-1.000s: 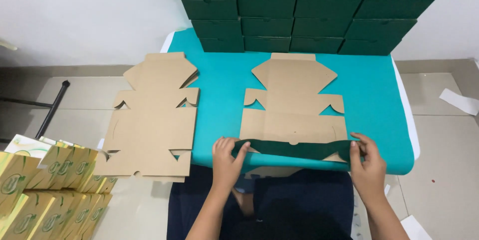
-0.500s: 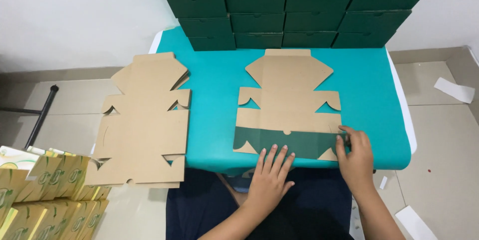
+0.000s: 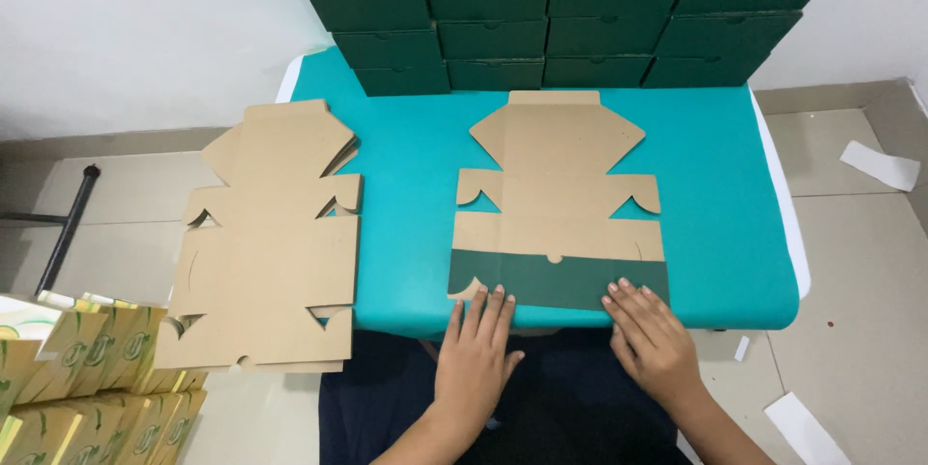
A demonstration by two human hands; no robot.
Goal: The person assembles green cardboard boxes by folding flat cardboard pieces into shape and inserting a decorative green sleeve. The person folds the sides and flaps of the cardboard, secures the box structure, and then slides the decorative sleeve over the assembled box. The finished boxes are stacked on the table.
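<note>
Pressing the folded green flap (image 3: 558,278) (near table edge), left hand (image 3: 477,352) and right hand (image 3: 652,341) lie spread flat.

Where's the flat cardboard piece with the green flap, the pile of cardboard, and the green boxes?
Flat brown cardboard box blank (image 3: 556,194), head view, bare middle panel.
Stack of flat brown cardboard blanks (image 3: 271,262), head view, top sheet.
Stacked dark green boxes (image 3: 551,11), head view, front faces.

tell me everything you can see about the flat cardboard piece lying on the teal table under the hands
The flat cardboard piece is an unassembled die-cut box blank, brown kraft on the upturned side, dark green on the other. It lies flat on the teal table, its tapered flap pointing toward the stacked green boxes. Notched tabs stick out at both sides. Its near panel is folded over, showing a green strip. The left hand and right hand press fingertips on that strip.
</note>
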